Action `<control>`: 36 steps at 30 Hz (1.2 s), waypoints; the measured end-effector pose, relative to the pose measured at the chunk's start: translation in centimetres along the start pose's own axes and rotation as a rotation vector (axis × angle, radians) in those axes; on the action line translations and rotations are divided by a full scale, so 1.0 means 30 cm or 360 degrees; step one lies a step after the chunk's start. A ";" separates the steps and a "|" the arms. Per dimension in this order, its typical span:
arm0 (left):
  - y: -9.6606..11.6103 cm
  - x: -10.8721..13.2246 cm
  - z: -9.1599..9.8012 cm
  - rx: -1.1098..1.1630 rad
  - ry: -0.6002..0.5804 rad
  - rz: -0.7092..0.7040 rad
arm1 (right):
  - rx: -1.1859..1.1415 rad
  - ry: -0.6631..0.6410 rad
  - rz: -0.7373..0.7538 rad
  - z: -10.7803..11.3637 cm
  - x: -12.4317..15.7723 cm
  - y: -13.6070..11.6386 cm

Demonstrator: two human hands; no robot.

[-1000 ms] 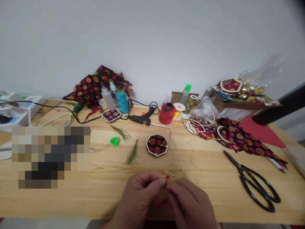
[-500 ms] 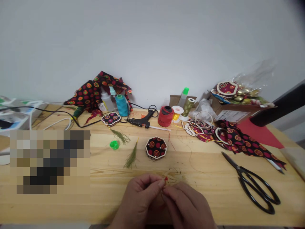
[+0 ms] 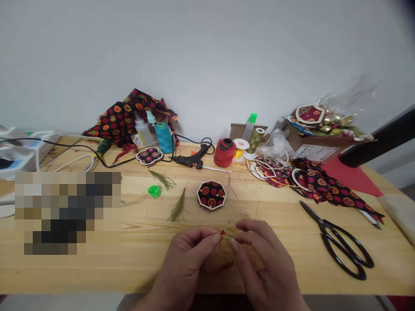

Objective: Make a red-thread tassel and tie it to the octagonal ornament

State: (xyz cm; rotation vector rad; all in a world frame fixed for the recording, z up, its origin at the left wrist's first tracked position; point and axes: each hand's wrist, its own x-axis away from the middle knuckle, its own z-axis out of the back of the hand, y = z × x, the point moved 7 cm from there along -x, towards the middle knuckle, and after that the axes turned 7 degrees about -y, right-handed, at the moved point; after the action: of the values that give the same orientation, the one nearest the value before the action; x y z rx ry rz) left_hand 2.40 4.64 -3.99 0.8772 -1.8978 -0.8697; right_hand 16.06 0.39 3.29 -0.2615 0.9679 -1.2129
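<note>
My left hand (image 3: 191, 255) is closed, its thumb and forefinger pinching red thread (image 3: 223, 233) that shows as a small tuft at the fingertips. Close by on the right, my right hand (image 3: 266, 255) has thumb and a fingertip nearly together at a fine strand, with the forefinger lifted away. A longer red bundle of thread (image 3: 220, 268) hangs below, between the two hands. Just beyond them lies an octagonal ornament (image 3: 212, 195) with a pale wooden rim and patterned fabric. Left of it are a green tassel (image 3: 177, 206) and a green cap (image 3: 154, 191).
Black scissors (image 3: 340, 242) lie at the right. Along the back are a glue gun (image 3: 193, 158), a teal thread cone (image 3: 164, 138), a red spool (image 3: 225, 153), yellow thread (image 3: 239, 151), patterned cloth (image 3: 343, 188) and a cardboard box (image 3: 314, 149). A pixelated patch covers the left.
My right hand's fingers have spread and moved slightly away from my left fingertips. The red bundle below now shows. My left hand keeps its pinch, and the whole view has shifted a little.
</note>
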 end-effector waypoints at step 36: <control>0.036 0.002 0.019 -0.0322 0.0112 -0.0136 | -0.0398 -0.0133 -0.0396 -0.102 0.016 0.032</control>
State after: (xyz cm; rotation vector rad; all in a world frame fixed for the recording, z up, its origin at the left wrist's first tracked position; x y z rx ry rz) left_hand 1.62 5.27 -3.30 0.8582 -1.6886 -1.0486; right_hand 14.46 1.26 0.62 -0.6412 1.0360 -1.2938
